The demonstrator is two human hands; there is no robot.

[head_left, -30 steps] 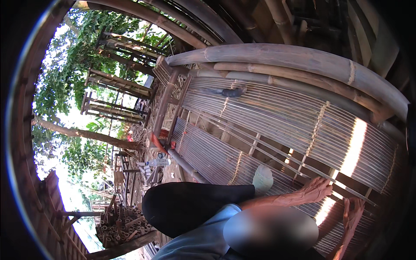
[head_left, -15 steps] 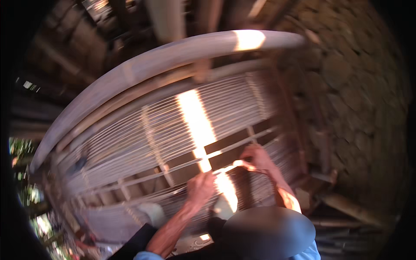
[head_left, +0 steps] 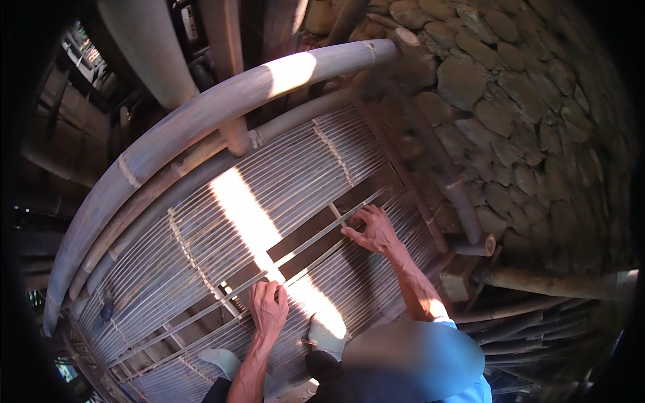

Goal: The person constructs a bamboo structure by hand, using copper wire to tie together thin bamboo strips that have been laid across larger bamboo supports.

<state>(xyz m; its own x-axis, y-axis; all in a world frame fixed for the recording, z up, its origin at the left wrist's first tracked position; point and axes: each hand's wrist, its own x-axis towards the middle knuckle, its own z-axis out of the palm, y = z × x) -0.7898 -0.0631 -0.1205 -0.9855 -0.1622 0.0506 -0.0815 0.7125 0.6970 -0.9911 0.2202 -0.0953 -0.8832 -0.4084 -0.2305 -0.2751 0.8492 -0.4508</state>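
Observation:
A bamboo bench (head_left: pixel 269 104) stretches across the view, its seat made of many thin bamboo slats (head_left: pixel 316 168) tied by cross lashings. A long gap in the seat is crossed lengthwise by a loose-looking bamboo slat (head_left: pixel 299 248). My left hand (head_left: pixel 269 309) is closed at the near edge of the gap, fingers curled over a bamboo slat, fingertips partly hidden. To its right and farther off, my right hand (head_left: pixel 373 230) has thumb and fingers apart beside the slats at the gap's right part. Whether its fingertips touch a slat is unclear.
Thick bamboo rails (head_left: pixel 222 111) curve along the far side. A stone-paved surface (head_left: pixel 497 134) lies at right, with bamboo poles (head_left: pixel 551 282) at lower right. My light-coloured shoes (head_left: pixel 328 330) show near the seat's front. A blurred rounded shape (head_left: pixel 413 363) covers the lower middle.
The view has shifted and steadied. My hands have moved farther apart; the right hand's pinch on a thin strip has loosened into spread fingers.

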